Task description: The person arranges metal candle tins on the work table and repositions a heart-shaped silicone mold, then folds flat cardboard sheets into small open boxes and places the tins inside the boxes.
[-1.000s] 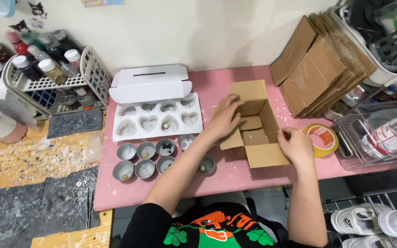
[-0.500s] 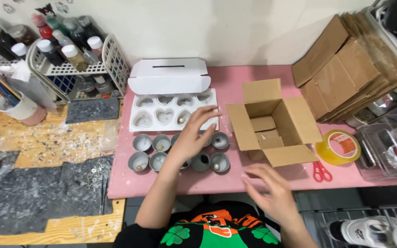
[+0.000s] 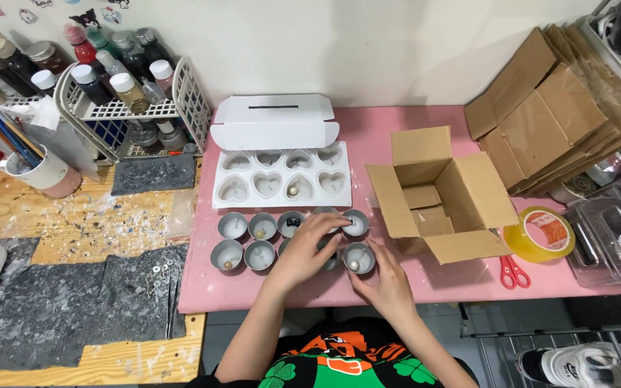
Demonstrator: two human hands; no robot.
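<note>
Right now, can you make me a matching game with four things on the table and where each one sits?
Things:
1. cardboard box
2. tape roll
3. scissors
4. heart mould tray

Places:
A. just behind the round tins
B. open, right of the tins
C. at the pink table's front edge, red handles
D. right of the box, lying flat

Pairs: 1-B, 2-D, 3-C, 4-A
</note>
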